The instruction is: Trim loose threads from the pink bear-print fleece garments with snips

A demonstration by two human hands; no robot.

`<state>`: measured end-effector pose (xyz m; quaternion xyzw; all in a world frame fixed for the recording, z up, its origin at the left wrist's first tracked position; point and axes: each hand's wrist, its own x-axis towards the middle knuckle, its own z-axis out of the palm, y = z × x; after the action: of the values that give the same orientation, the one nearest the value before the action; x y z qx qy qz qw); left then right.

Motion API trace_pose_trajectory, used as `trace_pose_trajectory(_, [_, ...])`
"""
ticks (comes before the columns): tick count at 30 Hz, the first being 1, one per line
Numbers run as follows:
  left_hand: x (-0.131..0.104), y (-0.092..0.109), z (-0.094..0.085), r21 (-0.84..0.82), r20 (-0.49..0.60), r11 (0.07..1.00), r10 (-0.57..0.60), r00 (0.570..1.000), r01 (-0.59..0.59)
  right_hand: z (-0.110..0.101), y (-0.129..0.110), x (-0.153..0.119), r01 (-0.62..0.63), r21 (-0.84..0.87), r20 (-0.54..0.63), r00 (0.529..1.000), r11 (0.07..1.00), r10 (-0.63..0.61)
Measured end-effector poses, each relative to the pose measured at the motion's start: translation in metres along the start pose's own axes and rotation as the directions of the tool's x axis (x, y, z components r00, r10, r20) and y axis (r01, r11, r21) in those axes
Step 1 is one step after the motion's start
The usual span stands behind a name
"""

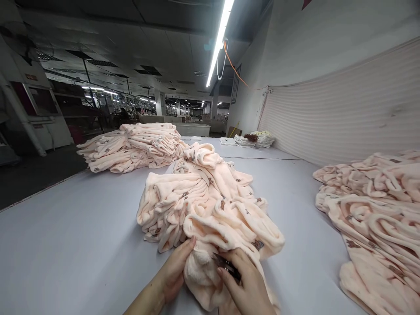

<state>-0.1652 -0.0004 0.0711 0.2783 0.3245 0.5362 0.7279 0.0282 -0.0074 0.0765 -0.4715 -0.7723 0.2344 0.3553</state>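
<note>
My right hand (246, 284) pinches small dark metal thread snips (226, 264) against a fluffy peach fleece garment (210, 205) heaped at the near edge of the white cutting table (65, 227); my left hand (173, 273) clasps its folded hem. Similar peach stacks (131, 146) lie toward the far-left edge and along the right edge.
</note>
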Motion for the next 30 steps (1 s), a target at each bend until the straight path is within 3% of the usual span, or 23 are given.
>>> trace_pose_trajectory(7, [-0.004,-0.001,0.009,0.032,0.001,0.999,0.007,1.000,-0.007,0.003,-0.009,0.007,-0.049,0.020,-0.002,0.999,0.999,0.049])
trace_pose_trajectory(14, [-0.005,-0.006,0.011,0.066,0.000,0.998,0.017,1.000,-0.017,-0.007,0.003,0.002,-0.054,0.116,-0.030,0.998,0.992,0.058])
trace_pose_trajectory(18, [-0.010,-0.003,0.025,0.222,0.025,0.975,-0.034,0.999,0.028,-0.014,0.005,-0.001,0.043,0.207,-0.040,0.999,0.977,-0.036])
trace_pose_trajectory(20, [-0.013,-0.002,0.032,0.211,0.045,0.977,-0.035,0.998,0.024,-0.015,0.002,0.005,0.103,0.237,-0.063,0.994,0.966,-0.091])
trace_pose_trajectory(22, [-0.013,-0.003,0.034,0.105,-0.001,0.994,0.000,1.000,0.000,-0.015,0.001,0.019,0.105,0.216,-0.077,0.993,0.971,-0.090])
trace_pose_trajectory(24, [-0.011,-0.005,0.031,0.052,-0.154,0.997,0.071,0.986,-0.064,-0.014,0.003,0.039,0.047,0.186,-0.091,0.995,0.981,-0.030])
trace_pose_trajectory(26, [-0.006,-0.008,0.026,0.102,-0.286,0.987,0.150,0.946,-0.126,-0.012,0.009,0.059,-0.035,0.185,-0.116,0.992,0.982,0.058])
trace_pose_trajectory(30, [0.001,-0.013,0.027,0.165,-0.240,0.965,0.241,0.940,-0.205,-0.015,0.026,0.078,-0.092,0.242,-0.161,0.978,0.966,0.134])
